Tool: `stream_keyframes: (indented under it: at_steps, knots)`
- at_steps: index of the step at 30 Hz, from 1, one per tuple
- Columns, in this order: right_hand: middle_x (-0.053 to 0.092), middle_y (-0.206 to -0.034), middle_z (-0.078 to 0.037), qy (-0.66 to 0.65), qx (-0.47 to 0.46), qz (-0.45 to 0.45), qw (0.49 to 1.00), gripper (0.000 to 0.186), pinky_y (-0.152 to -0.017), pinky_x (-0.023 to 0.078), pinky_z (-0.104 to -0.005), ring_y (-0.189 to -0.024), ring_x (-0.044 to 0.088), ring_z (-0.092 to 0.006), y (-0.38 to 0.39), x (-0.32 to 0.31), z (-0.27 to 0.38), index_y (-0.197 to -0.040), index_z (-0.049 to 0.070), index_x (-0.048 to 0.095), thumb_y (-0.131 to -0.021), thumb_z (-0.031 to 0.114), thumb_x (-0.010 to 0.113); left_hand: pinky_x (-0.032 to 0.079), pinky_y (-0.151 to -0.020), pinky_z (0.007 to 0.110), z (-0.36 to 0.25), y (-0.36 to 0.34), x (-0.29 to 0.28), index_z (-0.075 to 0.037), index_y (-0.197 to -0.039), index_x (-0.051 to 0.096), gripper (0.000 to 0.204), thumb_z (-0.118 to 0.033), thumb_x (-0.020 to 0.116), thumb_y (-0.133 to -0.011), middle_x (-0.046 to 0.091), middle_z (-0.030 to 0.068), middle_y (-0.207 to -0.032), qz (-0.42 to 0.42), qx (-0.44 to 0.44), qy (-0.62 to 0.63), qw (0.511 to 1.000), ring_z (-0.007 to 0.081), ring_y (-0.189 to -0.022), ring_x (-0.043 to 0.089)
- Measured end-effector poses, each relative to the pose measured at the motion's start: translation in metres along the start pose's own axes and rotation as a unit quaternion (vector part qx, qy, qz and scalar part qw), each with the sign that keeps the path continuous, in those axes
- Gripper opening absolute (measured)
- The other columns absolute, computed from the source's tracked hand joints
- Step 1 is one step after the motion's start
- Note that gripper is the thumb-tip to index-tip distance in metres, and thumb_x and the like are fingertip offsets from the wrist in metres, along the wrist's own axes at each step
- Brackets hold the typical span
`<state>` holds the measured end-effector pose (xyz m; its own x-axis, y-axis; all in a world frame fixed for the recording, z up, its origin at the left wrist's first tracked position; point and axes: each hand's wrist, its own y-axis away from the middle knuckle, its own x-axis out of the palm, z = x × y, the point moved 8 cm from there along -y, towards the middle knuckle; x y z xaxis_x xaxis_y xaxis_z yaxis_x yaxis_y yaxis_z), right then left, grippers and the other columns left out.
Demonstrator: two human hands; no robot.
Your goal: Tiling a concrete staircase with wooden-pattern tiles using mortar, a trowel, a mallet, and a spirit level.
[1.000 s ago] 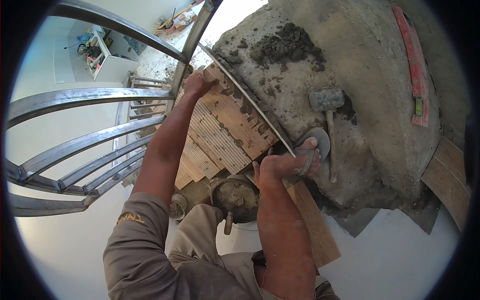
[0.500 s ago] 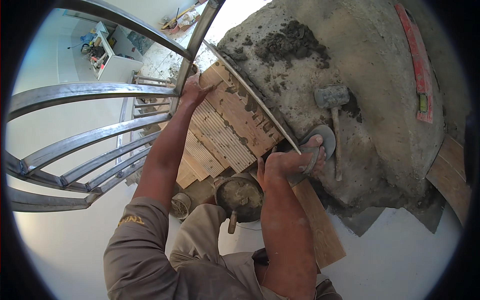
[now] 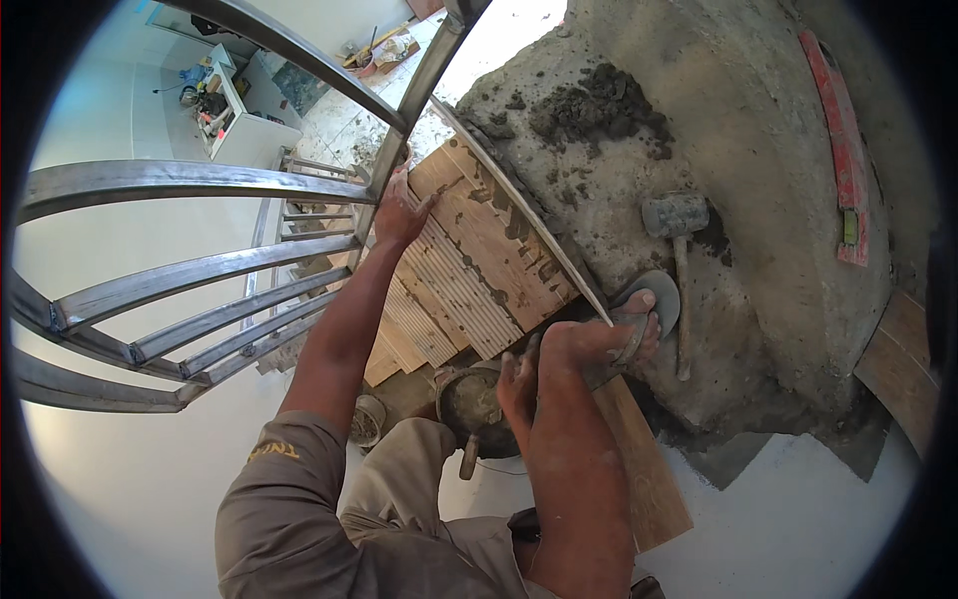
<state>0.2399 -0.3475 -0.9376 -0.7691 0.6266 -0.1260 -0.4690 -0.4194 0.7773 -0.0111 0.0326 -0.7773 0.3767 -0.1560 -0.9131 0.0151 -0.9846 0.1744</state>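
Note:
My left hand point(image 3: 402, 212) rests at the far left edge of a wood-look tile point(image 3: 489, 225), beside the metal railing's post point(image 3: 424, 85). Its thumb is stretched out over the tile; the other fingers show only partly. My right hand point(image 3: 519, 384) comes out from behind my bare shin, above the rim of a bucket of mortar point(image 3: 469, 404). Its fingers are apart and loosely bent, with nothing visible in them. A wooden tool handle point(image 3: 469, 457) leans on the bucket's near rim. Wet mortar smears the tile, and ribbed tile strips point(image 3: 454, 280) lie along its near side.
A rubber mallet point(image 3: 679, 220) lies on the rough concrete beside my sandalled foot point(image 3: 639, 324). A red spirit level point(image 3: 838, 150) lies far right. Mortar is heaped point(image 3: 609, 105) on the concrete. Metal railing bars point(image 3: 200, 180) fill the left. A small pail point(image 3: 366, 419) stands near the bucket.
My right hand has drawn back from the tile's near edge toward the bucket, and more of its fingers show. My left hand stays by the post. The whole view has shifted slightly.

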Motion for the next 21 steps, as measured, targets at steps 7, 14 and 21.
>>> stream_keyframes:
  at_steps: [7, 14, 21]
  knots:
    - [0.048, -0.13, -0.009, 0.011, 0.009, 0.04, 0.999, 0.045, -0.097, 0.04, -0.0358, -0.115, 0.046, -0.0217, -0.001, 0.009, -0.044, -0.132, 0.0, 0.047, -0.097, 0.025, 0.059, 0.038, -0.108, 0.041, 0.006, 0.003, -0.007, -0.003, -0.144, 0.035, 0.08, -0.042, 0.07, -0.084, 0.042, 0.0198, -0.145, -0.028, 0.029, 0.035, 0.999, 0.0355, -0.134, 0.041]
    - [0.048, -0.131, -0.007, 0.024, 0.001, 0.052, 0.998, 0.045, -0.096, 0.04, -0.0349, -0.115, 0.047, -0.0205, -0.005, -0.002, -0.065, -0.133, 0.001, 0.046, -0.097, 0.024, 0.061, 0.039, -0.106, 0.043, -0.018, 0.002, -0.003, 0.001, -0.137, 0.044, 0.077, -0.049, 0.069, -0.084, 0.05, 0.0236, -0.134, -0.069, 0.071, 0.039, 0.994, 0.0379, -0.126, 0.047]
    - [0.052, -0.128, -0.026, 0.183, 0.009, 0.133, 0.974, 0.067, -0.094, 0.044, -0.0493, -0.119, 0.053, -0.0326, 0.09, 0.061, 0.043, -0.137, -0.007, 0.043, -0.093, 0.039, 0.063, 0.038, -0.108, 0.041, 0.02, 0.006, -0.018, -0.001, -0.137, 0.045, 0.075, -0.043, 0.073, -0.082, 0.049, 0.0216, -0.138, -0.08, 0.077, 0.045, 0.993, 0.0363, -0.129, 0.046]
